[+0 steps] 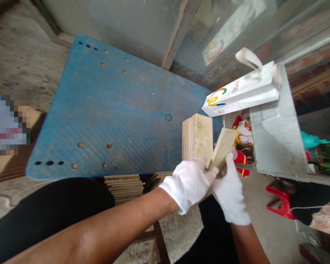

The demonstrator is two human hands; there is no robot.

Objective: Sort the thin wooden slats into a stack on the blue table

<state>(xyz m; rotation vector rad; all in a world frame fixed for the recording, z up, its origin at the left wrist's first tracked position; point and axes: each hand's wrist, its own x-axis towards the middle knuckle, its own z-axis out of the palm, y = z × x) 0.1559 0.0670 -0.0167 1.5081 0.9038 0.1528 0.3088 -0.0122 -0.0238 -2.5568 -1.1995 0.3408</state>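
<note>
My left hand point(191, 180), in a white glove, is closed at the lower end of a pale thin wooden board point(223, 145). Its fingers also lie against the near end of an upright stack of similar boards point(197, 134). On the other side, my right hand point(232, 194), gloved in white too, grips the same board, which tilts up and to the right beside the stack. The board's lower end is partly hidden by both gloves. The stack stands at the right part of a blue plastic platform point(121, 102).
A white paper bag point(243, 90) lies at the platform's back right, near a grey metal surface point(277, 135). More thin boards point(126, 185) are piled below the front edge. A red stool point(282, 205) is at the right. My knees are close beneath.
</note>
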